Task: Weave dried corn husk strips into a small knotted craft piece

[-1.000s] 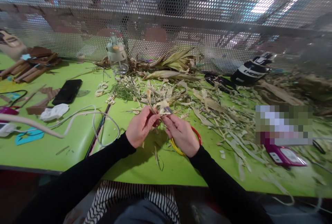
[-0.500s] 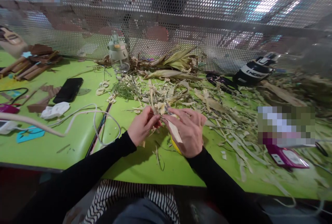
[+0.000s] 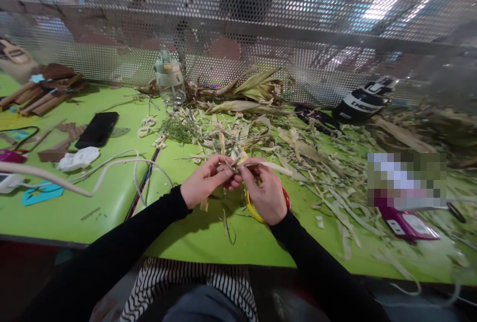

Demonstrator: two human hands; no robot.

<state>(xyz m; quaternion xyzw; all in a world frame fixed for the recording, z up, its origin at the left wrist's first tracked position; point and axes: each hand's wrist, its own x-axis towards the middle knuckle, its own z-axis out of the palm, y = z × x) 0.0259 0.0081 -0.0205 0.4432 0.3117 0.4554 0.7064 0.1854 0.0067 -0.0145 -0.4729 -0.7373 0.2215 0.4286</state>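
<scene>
My left hand [image 3: 208,178] and my right hand [image 3: 265,190] meet low over the green table, both closed with fingertips pinched together. Between them they grip a thin strand of dried corn husk [image 3: 235,167]. From my right fingers a pale husk strip [image 3: 278,167] trails off to the right. Under and beside my right hand show a yellow curved loop [image 3: 253,207] and a red curved edge [image 3: 286,198]; the rest of that object is covered. Just beyond my fingers lies a heap of shredded husk [image 3: 223,130].
A clear bottle [image 3: 170,81] stands behind the heap, near the perforated metal screen [image 3: 201,24]. To the left are a black phone [image 3: 97,129], crumpled white tissue [image 3: 79,158] and white cable [image 3: 112,160]. On the right lie a black bottle [image 3: 363,101] and a magenta device [image 3: 410,222].
My right hand has turned and its fingers have closed into a pinch. The pale strip that hung down across its back now points right. The yellow and red loops are more exposed.
</scene>
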